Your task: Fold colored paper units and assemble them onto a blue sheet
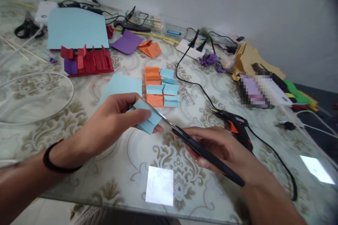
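Observation:
My left hand pinches a small folded light-blue paper piece above the glass table. My right hand grips black-handled scissors, and their blades reach into the blue piece from the right. Just beyond lies a sheet of light-blue paper. Next to it is a cluster of folded orange and blue paper pieces.
A black and orange glue gun with its cable lies right of my hands. Farther back are red folded pieces, a large blue sheet, purple paper, a power strip, black scissors and brown paper. The table edge is near me.

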Demonstrator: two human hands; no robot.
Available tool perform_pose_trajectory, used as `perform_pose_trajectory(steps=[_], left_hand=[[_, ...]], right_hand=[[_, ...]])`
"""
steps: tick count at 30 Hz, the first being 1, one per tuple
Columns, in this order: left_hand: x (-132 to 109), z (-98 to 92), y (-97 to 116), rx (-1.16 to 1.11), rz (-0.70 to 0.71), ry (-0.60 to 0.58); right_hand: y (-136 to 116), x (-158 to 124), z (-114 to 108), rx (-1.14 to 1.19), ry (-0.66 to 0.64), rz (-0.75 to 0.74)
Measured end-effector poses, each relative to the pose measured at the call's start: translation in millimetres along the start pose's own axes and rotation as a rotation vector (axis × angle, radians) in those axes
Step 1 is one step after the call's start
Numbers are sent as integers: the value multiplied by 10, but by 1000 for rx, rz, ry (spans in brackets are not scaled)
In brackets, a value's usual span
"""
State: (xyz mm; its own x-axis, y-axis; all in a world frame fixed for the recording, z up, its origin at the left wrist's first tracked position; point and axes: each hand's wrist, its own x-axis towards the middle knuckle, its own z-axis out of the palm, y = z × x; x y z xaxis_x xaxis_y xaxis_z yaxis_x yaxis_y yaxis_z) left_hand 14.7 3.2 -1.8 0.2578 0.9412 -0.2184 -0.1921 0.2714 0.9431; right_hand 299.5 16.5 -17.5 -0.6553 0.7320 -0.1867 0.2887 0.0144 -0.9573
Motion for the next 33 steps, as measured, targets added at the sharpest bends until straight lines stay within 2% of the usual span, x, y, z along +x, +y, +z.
perform_pose_trajectory(steps=[13,18,27,30,33], left_hand=[[0,12,21,-43,-25,1],[1,0,1,-4,-14,-5],[-8,-14,-11,40,-2,-8],[3,-20,-30,56,26,-7],[22,-19,-40,103,89,12]], right_hand=[[29,-5,-14,-176,34,-92],[69,-6,-21,-190,16,-52],[61,10,-23,-73,-1,23],[79,31,-8,23,78,59],[128,104,-3,85,301,47]])
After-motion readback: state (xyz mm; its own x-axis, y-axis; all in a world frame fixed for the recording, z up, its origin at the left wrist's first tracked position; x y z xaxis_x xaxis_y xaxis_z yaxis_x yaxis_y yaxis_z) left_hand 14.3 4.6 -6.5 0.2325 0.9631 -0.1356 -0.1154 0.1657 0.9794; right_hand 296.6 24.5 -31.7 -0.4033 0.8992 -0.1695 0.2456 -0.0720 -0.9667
